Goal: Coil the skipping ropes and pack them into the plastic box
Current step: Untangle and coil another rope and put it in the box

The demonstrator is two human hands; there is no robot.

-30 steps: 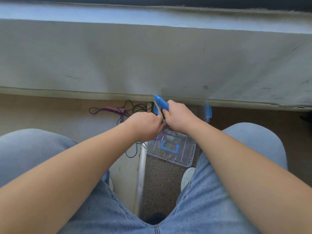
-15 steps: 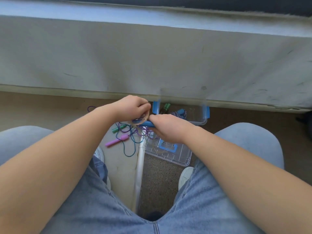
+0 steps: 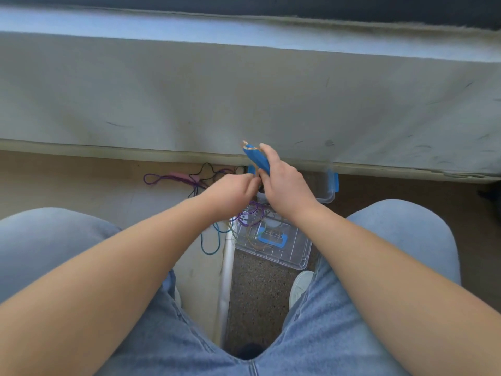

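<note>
Right hand [image 3: 287, 185] grips a blue skipping-rope handle [image 3: 257, 160]; left hand [image 3: 230, 192] curls just beside it, hold unclear.

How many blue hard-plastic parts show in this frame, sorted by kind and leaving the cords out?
rope handle, held up: 1
end latches on the plastic box: 2
carry handle on the lid: 1
Total: 4

Grey ledge [image 3: 244, 90] ahead — white shoe [image 3: 300, 284] on speckled floor [image 3: 257, 294].
</note>
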